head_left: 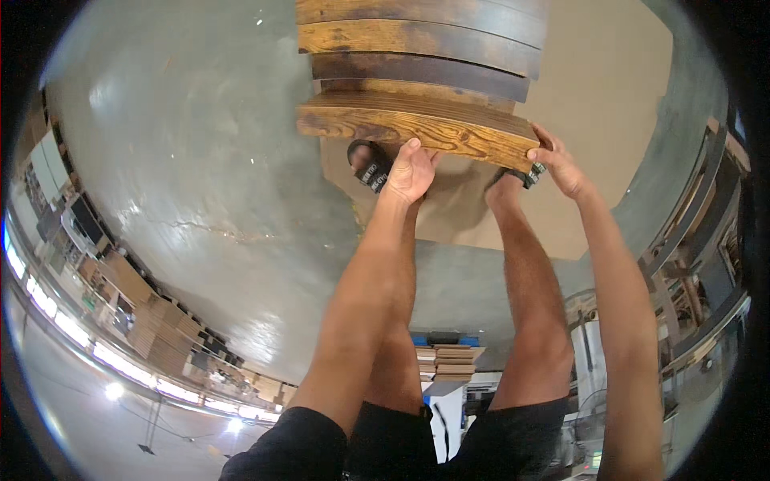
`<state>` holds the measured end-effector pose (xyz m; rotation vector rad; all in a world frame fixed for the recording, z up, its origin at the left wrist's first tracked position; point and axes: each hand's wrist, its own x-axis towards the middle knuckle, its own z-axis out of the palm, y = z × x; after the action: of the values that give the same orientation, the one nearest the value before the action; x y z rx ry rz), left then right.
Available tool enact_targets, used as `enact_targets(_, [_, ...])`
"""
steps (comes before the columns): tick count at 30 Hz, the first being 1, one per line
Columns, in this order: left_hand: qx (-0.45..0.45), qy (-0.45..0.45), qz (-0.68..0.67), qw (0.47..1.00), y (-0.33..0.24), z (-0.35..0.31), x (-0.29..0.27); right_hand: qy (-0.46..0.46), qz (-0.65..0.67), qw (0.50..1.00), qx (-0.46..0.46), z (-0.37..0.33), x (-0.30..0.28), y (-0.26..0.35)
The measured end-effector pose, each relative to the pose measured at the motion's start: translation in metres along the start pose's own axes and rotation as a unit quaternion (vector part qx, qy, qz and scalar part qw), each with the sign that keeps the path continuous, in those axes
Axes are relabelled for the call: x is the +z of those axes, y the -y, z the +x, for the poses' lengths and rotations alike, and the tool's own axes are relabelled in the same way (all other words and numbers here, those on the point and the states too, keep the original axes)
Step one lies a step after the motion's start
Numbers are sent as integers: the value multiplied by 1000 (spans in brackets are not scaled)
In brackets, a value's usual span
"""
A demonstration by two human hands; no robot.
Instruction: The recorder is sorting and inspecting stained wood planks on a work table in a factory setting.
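Observation:
A thick wooden board, stained brown with dark grain along its near face, lies crosswise in front of me. My left hand grips its near lower edge around the middle, thumb on the face and fingers hidden underneath. At the board's right end my right hand is closed around the corner, the thumb on the near face. Just beyond it several more stained planks lie side by side, some golden brown and some darker. Whether the board touches the planks behind it, I cannot tell.
Beneath the planks a brown sheet covers part of the grey floor. My sandalled feet stand close under the board. Wooden racking runs along the right, stacked cartons stand at the left, and flat boards are piled behind me.

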<state>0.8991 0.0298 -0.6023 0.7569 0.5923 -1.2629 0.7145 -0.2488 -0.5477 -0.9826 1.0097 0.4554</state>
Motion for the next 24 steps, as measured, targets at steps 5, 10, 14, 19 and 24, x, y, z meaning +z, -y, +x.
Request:
enact_targets(5, [-32,0,49,998,-33,-4,-10,26,31,999,-22,28,-4,-21])
enact_targets(10, [18,-277,306,911,-77,-56,-21,-45,50,997,-23,28,19,-31])
enact_targets(14, [215,-387,556,704,-129,-78,-29,-176,85,976,-98,29,35,-64])
enact_targets(19, [189,-296,681,643,-215,-78,-40,-254,138,949,-124,19,111,-31])
enact_targets(24, [98,-189,637,741,-212,-60,-27,-357,243,892,-134,23,124,-26])
